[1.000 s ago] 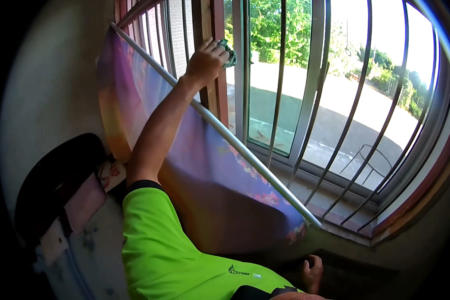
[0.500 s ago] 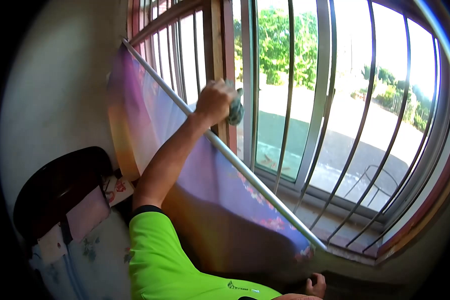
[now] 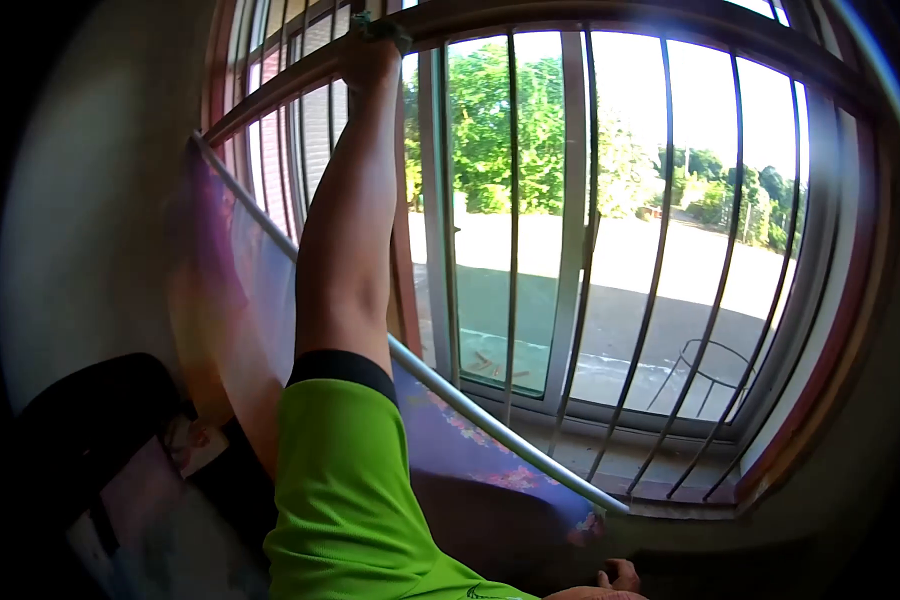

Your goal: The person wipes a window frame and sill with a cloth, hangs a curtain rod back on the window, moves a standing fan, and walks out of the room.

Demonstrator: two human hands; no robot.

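My left hand (image 3: 370, 65), at the end of my raised arm, is closed around a dark green cloth (image 3: 382, 33). It presses the cloth against the wooden crossbar (image 3: 500, 20) at the top of the window. Behind my forearm a pale curtain rod (image 3: 490, 425) slants down to the right, and a purple and orange floral curtain (image 3: 440, 430) hangs from it. Low at the bottom edge is my right hand (image 3: 622, 577), partly in view, with loosely bent fingers apart and nothing visible in them.
Vertical metal bars (image 3: 660, 260) cross the sliding window (image 3: 570, 250). Outside, a round wire stand (image 3: 715, 350) is on the paved ground. At left, a dark headboard (image 3: 80, 420) stands by the wall, with a pale pink cloth item (image 3: 145, 485) before it.
My left hand has moved up with the cloth, from the upright wooden post to the top crossbar. The view has tilted upward. My right hand stays low.
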